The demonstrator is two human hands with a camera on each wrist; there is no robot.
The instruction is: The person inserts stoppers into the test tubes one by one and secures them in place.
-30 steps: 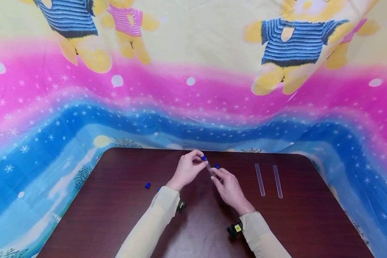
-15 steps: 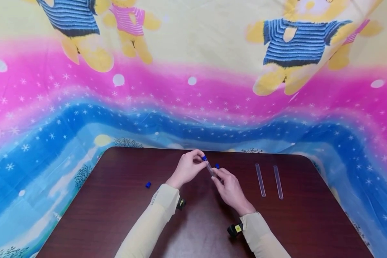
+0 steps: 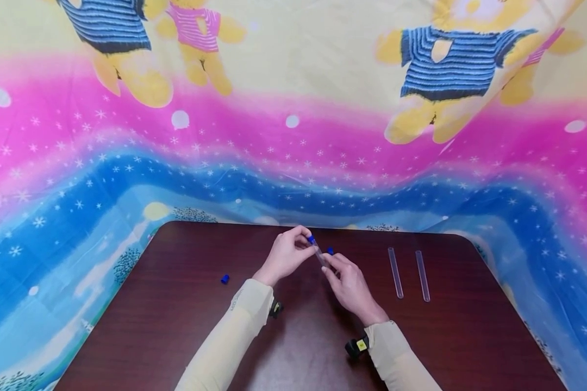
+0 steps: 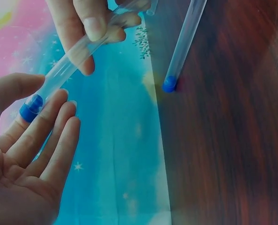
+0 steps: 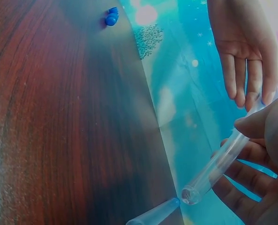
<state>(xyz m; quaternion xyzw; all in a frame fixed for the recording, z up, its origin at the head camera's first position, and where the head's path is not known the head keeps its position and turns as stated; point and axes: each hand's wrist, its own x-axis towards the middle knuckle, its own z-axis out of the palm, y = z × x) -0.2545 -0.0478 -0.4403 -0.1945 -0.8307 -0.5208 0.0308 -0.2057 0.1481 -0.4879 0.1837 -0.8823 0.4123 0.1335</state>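
Between the two hands is a clear test tube [image 3: 319, 255], held tilted above the table, with a blue cap [image 4: 31, 108] in its upper end. My left hand [image 3: 285, 255] pinches the capped end with thumb and index finger; its other fingers [image 4: 62, 145] are extended. My right hand [image 3: 351, 285] grips the tube lower down, the thumb pressed along it, and the rounded bottom [image 5: 191, 194] sticks out past the fingers. A second capped tube [image 4: 186, 47] lies on the table beyond the right hand, mostly hidden in the head view, where its blue cap [image 3: 330, 251] shows.
Two uncapped test tubes [image 3: 395, 273] lie side by side at the right of the dark wooden table [image 3: 469, 336]. Loose blue caps [image 5: 112, 18] lie to the left; the head view shows one cap [image 3: 225, 279] near the left sleeve. A patterned cloth [image 3: 274, 152] hangs behind the table.
Both hands keep their hold on the test tube and barely move. A loose cap partly visible beside the left sleeve a second ago is now hidden in the head view.
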